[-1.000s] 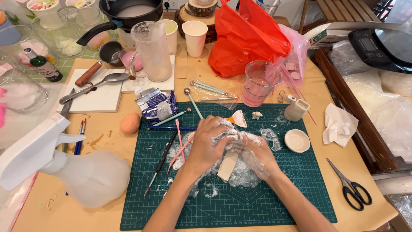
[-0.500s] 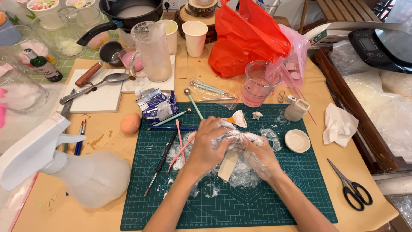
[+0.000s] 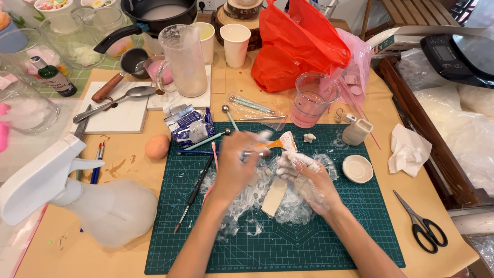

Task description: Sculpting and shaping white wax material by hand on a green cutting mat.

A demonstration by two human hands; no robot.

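Both hands (image 3: 272, 170) over clay slab (image 3: 273, 196)

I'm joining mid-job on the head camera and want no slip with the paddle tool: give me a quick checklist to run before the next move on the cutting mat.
1. Left hand grips the orange paddle tool: ok, fingers closed on its handle.
2. Right hand holds white clay: ok, a lump sits in the coated fingers.
3. Pale slab lies flat on the green cutting mat: ok.
4. Plastic film under the work: not ok, crumpled and smeared.
5. Small white dish is apart from the hands: ok.
6. Paddle blade is clean: cannot tell, motion blur.
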